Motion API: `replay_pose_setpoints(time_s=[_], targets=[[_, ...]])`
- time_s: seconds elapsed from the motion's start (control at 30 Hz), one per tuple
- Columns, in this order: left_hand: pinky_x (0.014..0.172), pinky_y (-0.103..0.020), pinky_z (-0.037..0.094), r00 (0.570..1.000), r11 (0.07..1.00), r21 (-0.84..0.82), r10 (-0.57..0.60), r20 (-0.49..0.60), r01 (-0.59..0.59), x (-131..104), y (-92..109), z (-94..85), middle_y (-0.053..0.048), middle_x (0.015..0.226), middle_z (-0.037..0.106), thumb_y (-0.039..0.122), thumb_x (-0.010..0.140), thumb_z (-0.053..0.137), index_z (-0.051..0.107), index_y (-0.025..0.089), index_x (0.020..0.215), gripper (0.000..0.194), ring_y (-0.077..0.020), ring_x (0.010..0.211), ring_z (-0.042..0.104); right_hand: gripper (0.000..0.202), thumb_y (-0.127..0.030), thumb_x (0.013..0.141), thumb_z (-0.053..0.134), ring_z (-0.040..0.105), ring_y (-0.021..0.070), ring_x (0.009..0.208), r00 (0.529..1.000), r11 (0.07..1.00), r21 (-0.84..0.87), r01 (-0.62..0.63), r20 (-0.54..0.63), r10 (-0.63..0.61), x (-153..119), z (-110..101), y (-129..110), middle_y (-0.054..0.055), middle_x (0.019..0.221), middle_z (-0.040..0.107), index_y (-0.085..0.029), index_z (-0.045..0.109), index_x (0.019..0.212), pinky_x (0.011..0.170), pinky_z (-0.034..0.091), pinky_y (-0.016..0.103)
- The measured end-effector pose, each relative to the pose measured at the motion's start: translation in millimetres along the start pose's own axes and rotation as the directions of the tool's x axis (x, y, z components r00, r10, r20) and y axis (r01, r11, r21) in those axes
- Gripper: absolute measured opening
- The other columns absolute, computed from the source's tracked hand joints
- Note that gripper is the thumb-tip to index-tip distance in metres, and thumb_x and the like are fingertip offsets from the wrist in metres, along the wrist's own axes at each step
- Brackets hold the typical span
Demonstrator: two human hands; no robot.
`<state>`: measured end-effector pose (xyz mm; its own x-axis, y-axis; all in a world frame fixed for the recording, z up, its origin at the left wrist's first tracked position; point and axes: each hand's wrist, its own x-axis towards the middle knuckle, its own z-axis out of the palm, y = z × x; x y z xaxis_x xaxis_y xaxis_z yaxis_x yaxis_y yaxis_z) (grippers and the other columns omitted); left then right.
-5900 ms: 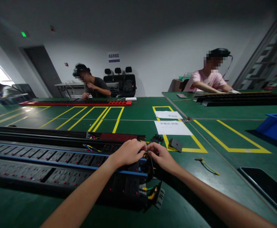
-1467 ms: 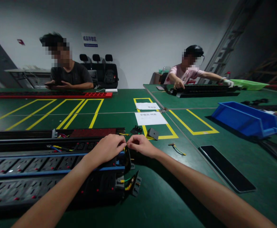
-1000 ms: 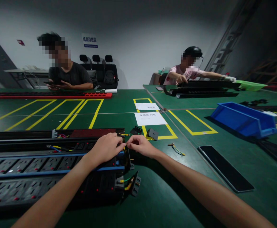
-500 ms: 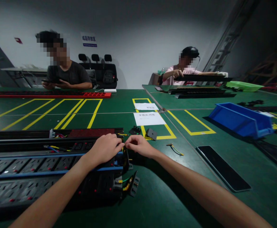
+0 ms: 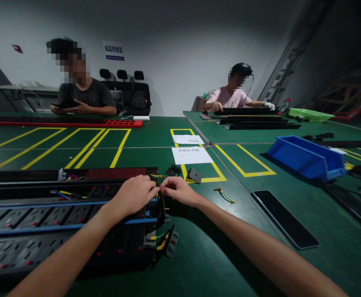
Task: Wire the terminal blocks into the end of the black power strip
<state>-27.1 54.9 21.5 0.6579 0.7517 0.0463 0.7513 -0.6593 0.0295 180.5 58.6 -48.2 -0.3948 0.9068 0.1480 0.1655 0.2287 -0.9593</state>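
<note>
Long black power strips [image 5: 84, 237] lie side by side at the left, with sockets and red dots along them. My left hand [image 5: 134, 193] rests over their right ends, thumb and fingers pinched. Meeting it fingertip to fingertip, my right hand [image 5: 178, 191] is pinched too; whatever small piece is between them is too small to make out. Below the hands a black end bracket [image 5: 172, 241] hangs by yellow and green wires at the nearest strip. Another dark bracket, partly hidden, is under my fingers. Beyond lie a black end cap [image 5: 194, 175] and a second bracket [image 5: 172, 170].
A short yellow-green wire [image 5: 226, 196] and a phone [image 5: 284, 218] lie to the right. A blue bin [image 5: 307, 159] stands farther right. Paper labels [image 5: 192, 155] lie ahead. Across the green table, one person holds a dark device and another handles black strips [image 5: 257, 123].
The view has shifted slightly, so the table things sit a little farther left. My hands stay pinched together at the strip ends. The person at the right has lowered a black strip.
</note>
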Motion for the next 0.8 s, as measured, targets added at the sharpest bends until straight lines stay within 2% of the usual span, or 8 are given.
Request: replay_pose_setpoints(time_s=[0.17, 0.4, 0.8], targets=[[0.077, -0.038, 0.048, 1.000, 1.000, 0.017, -0.006, 0.012, 0.005, 0.3, 1.8, -1.3, -0.011, 0.096, 0.071, 0.037, 0.105, 0.041, 0.074, 0.018, 0.091, 0.041, -0.0274, 0.092, 0.065, 0.016, -0.031, 0.081, 0.069, 0.046, 0.0093, 0.055, 1.000, 1.000, 0.004, 0.013, 0.006, -0.013, 0.3, 0.2, 1.8, -0.003, 0.069, 0.061, -0.016, 0.068, 0.086, 0.052, 0.037, 0.022], [0.077, -0.037, 0.048, 1.000, 1.000, 0.010, -0.002, -0.002, 0.002, -0.8, 3.0, -3.3, -0.011, 0.094, 0.070, 0.035, 0.105, 0.042, 0.075, 0.017, 0.090, 0.041, -0.0268, 0.091, 0.065, 0.028, -0.041, 0.087, 0.069, 0.051, 0.0094, 0.053, 0.998, 1.000, 0.027, -0.007, 0.063, 0.006, -1.0, 1.7, 3.3, -0.002, 0.073, 0.061, -0.016, 0.070, 0.100, 0.048, 0.045, 0.022], [0.077, -0.038, 0.049, 1.000, 0.997, 0.069, -0.016, -0.020, 0.017, -1.0, 8.5, -4.0, -0.011, 0.092, 0.070, 0.033, 0.105, 0.042, 0.072, 0.016, 0.087, 0.039, -0.0263, 0.088, 0.066, 0.033, -0.042, 0.090, 0.067, 0.054, 0.0087, 0.054, 0.995, 1.000, 0.007, 0.020, 0.095, -0.020, -2.8, -0.6, -0.5, 0.003, 0.082, 0.072, -0.015, 0.079, 0.106, 0.050, 0.050, 0.022]])
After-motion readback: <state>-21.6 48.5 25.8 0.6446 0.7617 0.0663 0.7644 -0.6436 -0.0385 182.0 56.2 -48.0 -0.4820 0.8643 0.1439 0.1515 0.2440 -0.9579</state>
